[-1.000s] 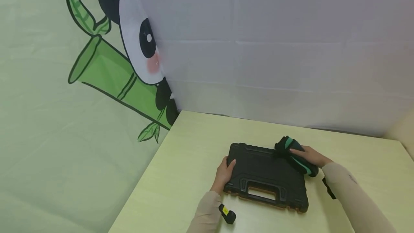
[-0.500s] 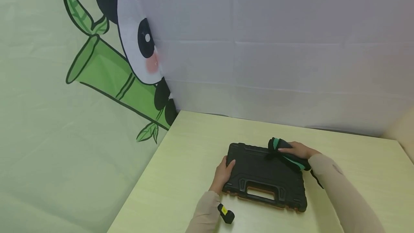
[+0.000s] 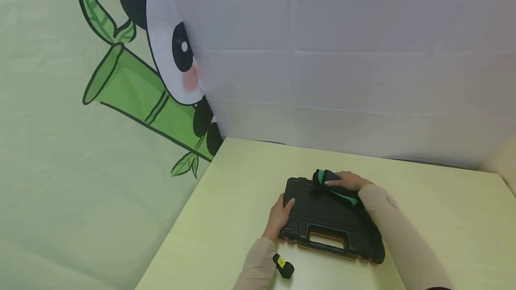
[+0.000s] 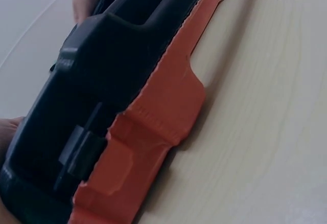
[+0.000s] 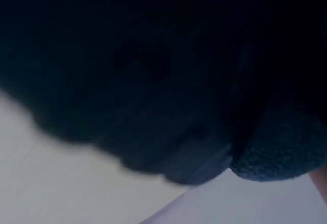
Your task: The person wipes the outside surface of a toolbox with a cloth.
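A black plastic carrying case [image 3: 310,216] lies flat on the table, its handle side toward me. My left hand [image 3: 278,216] grips its left edge, thumb on top. My right hand [image 3: 347,181] holds a bunched black and green cloth [image 3: 344,197] against the lid near the far edge. In the left wrist view the orange lower half [image 4: 153,111] and a black latch [image 4: 82,152] of the case show. The right wrist view is mostly dark, with the fuzzy cloth [image 5: 281,152] at lower right.
The pale wood-grain table [image 3: 238,191] meets a white sheet [image 3: 342,79] at the back and a green sheet with a panda and bamboo drawing [image 3: 133,88] at the left. A small black device with a yellow label [image 3: 283,266] sits by the left wrist.
My right hand and the cloth have moved left across the lid, from its far right corner toward the far left part. The left hand and the case have stayed in place.
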`<state>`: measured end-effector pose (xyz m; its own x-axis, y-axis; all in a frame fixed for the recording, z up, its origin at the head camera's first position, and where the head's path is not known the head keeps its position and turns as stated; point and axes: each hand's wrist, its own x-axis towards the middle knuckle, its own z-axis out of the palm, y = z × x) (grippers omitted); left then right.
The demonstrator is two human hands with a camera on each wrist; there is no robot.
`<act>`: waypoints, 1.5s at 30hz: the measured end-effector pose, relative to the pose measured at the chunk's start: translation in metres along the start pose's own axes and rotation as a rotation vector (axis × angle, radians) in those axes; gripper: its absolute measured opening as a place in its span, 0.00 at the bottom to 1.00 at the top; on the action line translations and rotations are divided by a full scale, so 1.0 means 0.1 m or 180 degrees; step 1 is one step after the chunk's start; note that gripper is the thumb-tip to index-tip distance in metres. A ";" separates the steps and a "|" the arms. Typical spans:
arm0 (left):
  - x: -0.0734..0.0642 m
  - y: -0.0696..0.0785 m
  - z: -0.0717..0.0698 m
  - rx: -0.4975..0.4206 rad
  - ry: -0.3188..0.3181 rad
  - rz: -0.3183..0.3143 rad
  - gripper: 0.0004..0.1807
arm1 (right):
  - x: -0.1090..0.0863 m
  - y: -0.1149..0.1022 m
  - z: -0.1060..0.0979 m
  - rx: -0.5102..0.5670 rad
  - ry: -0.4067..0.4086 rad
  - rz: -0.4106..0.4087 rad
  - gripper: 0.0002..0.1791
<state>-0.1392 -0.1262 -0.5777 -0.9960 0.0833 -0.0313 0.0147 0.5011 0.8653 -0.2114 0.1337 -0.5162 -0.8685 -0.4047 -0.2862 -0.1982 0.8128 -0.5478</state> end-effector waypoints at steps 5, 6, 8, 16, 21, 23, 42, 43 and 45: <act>0.00 -0.01 -0.02 -0.0007 0.0039 0.0185 0.36 | 0.14 -0.13 0.05 -0.0036 0.0043 -0.0043 0.33; 0.00 -0.01 -0.02 0.0000 0.0046 0.0223 0.37 | 0.15 -0.16 0.06 -0.0040 0.0052 -0.0067 0.32; 0.00 0.00 -0.02 -0.0012 0.0053 0.0205 0.35 | 0.19 -0.21 0.08 -0.0040 0.0093 -0.0065 0.33; 0.00 0.09 0.01 0.0106 0.0074 0.0050 0.28 | 0.34 -0.39 0.17 -0.0056 0.0208 -0.0141 0.34; 0.02 0.08 0.04 0.0069 0.0081 -0.0009 0.30 | 0.46 -0.46 0.25 -0.0196 0.0349 -0.0185 0.36; 0.03 0.08 0.05 0.0064 0.0089 -0.0052 0.32 | 0.50 -0.50 0.29 -0.0248 0.0389 -0.0178 0.38; 0.03 0.12 0.16 -0.0003 0.0181 -0.0045 0.31 | 0.52 -0.41 0.23 -0.0457 0.0315 -0.0476 0.37; 0.03 0.12 0.16 -0.0023 0.0172 -0.0039 0.31 | 0.50 -0.39 0.22 -0.0448 0.0317 -0.0483 0.37; 0.04 0.12 0.16 -0.0036 0.0169 -0.0031 0.30 | 0.46 -0.34 0.18 -0.0404 0.0313 -0.0456 0.37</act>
<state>-0.1417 -0.1059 -0.5756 -0.9994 0.0324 -0.0134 0.0043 0.4919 0.8707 -0.2363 0.0801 -0.5255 -0.8662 -0.4821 -0.1311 -0.3730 0.7986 -0.4723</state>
